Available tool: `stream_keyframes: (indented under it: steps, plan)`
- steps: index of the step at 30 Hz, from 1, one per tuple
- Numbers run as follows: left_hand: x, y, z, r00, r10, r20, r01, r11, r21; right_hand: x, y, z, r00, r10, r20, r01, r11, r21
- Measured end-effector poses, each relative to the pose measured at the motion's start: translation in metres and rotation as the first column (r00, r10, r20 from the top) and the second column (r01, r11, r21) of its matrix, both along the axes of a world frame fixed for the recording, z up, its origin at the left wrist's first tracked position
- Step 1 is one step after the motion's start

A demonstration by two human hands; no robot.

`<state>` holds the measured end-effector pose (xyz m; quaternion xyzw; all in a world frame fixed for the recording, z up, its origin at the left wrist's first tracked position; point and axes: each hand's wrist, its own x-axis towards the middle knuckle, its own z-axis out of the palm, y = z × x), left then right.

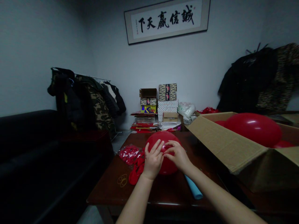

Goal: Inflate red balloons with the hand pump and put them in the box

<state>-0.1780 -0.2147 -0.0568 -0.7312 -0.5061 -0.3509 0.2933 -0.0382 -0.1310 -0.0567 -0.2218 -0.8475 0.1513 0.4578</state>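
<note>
A round, inflated red balloon sits over the table, in front of me and under both hands. My left hand is on its left side, some fingers stretched up over it and the others closed at its middle, where the neck seems to be. There, my right hand pinches with thumb and forefinger from the right. The pinched part is small and mostly hidden by the fingers. Left of the balloon lie loose flat red balloons, a clear bag of red balloons and several thin yellowish rings.
A light blue tube lies on the dark wooden table. At right, an open cardboard box holds inflated red balloons. Stacked boxes stand behind. A black sofa and hanging coats are at left.
</note>
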Motion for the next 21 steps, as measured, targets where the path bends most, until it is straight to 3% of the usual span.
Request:
stream_keyframes:
  steps: [6,10,17,21]
  plan:
    - [0.001,0.003,0.002,1.0,-0.03,-0.01,0.03,1.0,-0.004,0.005,-0.002,0.011,0.997,0.078,0.011,-0.078,0.996,0.035]
    - [0.003,0.003,0.003,0.999,-0.035,0.002,0.035,0.999,-0.011,0.0,-0.009,0.008,0.996,0.087,-0.025,-0.087,0.996,0.03]
    - [0.001,-0.003,-0.001,0.993,-0.005,0.119,0.004,1.0,0.012,0.004,0.005,-0.004,0.993,0.097,-0.07,-0.103,0.991,-0.09]
    - [-0.003,-0.007,-0.002,0.982,0.048,0.18,-0.053,0.998,0.022,0.018,0.009,0.002,0.979,0.201,-0.032,-0.203,0.969,-0.138]
